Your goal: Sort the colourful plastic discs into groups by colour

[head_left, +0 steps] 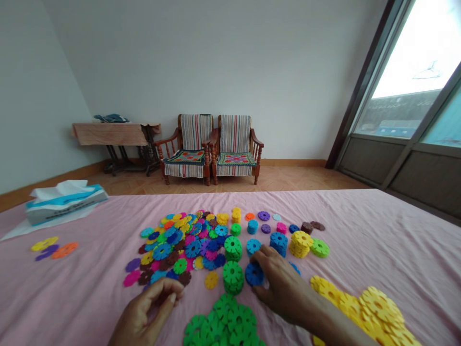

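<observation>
My right hand (pixel 275 278) has its fingers round the edge of a dark blue notched disc (pixel 254 274), just right of a green disc stack (pixel 233 276). Behind that disc lies a lighter blue disc stack (pixel 253 246), partly hidden by my fingers. My left hand (pixel 153 305) is at the near edge of a mixed pile of coloured discs (pixel 180 245), its thumb and fingers curled with a gap between them and nothing visible in it. A single yellow disc (pixel 211 279) lies between my hands. Loose green discs (pixel 225 324) lie in front of the green stack.
Yellow discs (pixel 378 312) are heaped at the near right. Small stacks stand further back, including a yellow one (pixel 301 242). A tissue box (pixel 66 202) sits far left on the pink cloth (pixel 360 230), near several loose discs (pixel 65 250). Two chairs (pixel 196 144) stand beyond.
</observation>
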